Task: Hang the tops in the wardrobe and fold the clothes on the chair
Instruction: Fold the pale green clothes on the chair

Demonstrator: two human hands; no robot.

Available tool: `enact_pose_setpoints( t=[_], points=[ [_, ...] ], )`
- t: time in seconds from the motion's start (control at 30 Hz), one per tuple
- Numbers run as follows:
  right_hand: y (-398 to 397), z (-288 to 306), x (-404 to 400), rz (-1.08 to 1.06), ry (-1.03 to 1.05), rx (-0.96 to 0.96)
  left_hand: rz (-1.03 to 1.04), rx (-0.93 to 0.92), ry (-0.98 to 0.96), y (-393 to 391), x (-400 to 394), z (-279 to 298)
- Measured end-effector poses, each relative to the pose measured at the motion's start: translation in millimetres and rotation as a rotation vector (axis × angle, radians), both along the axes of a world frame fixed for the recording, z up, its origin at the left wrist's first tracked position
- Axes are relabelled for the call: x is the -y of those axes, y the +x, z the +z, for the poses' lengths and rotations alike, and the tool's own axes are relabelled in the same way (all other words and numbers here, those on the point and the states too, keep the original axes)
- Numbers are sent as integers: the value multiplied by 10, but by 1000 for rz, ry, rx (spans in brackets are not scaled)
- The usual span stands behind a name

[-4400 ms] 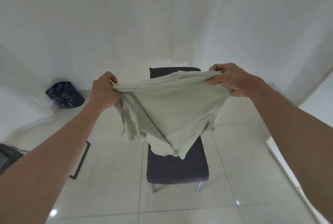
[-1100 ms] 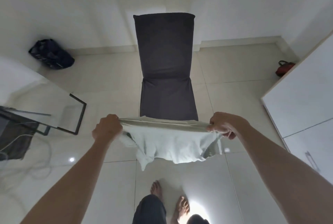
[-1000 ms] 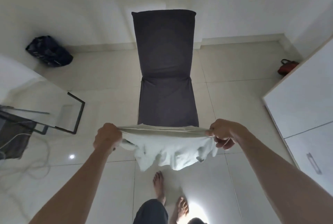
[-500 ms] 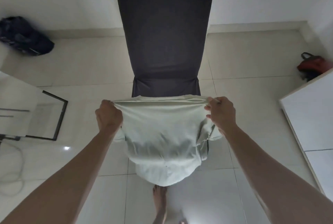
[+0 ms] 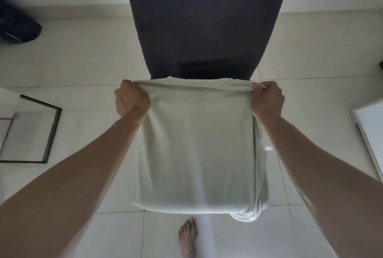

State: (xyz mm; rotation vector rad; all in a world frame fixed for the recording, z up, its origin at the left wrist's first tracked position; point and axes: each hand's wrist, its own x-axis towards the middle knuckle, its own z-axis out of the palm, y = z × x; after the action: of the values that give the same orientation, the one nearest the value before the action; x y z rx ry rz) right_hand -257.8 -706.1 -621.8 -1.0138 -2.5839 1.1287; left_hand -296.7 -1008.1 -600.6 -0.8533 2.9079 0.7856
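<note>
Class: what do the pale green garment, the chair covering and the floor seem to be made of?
Pale green garment: soft knit fabric, probably cotton; it drapes and wrinkles. Chair covering: dark matte woven cloth, apparently. Floor: glossy ceramic-looking tiles with grout lines and glare.

The chair (image 5: 205,19) seat is being covered by the pale garment (image 5: 194,147), and its backrest top is being cut off at twelve o'clock. At ten o'clock, a dark, blurred object (image 5: 16,27), possibly a bag, is being cropped.
</note>
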Motion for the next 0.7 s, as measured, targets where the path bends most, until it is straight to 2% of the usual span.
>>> enact_pose_setpoints(
  t=[0.13,0.27,0.4,0.47,0.5,0.7],
  points=[
    [-281,-207,-49,-40,23,-11,78,21,35,-219,-76,-242],
    [-468,-301,-100,-72,25,-32,71,-4,51,-399,-175,-382],
    [-351,-632,4,146,-118,36,75,43,143,-422,-157,-646],
    [-179,-799,87,226,-225,36,-6,89,161,-264,-173,-801],
    [-40,-864,151,258,-211,59,-74,109,144,-128,-175,-876],
    [1053,-1153,510,456,299,121,-541,105,-81,918,-147,-1259]
  ],
)
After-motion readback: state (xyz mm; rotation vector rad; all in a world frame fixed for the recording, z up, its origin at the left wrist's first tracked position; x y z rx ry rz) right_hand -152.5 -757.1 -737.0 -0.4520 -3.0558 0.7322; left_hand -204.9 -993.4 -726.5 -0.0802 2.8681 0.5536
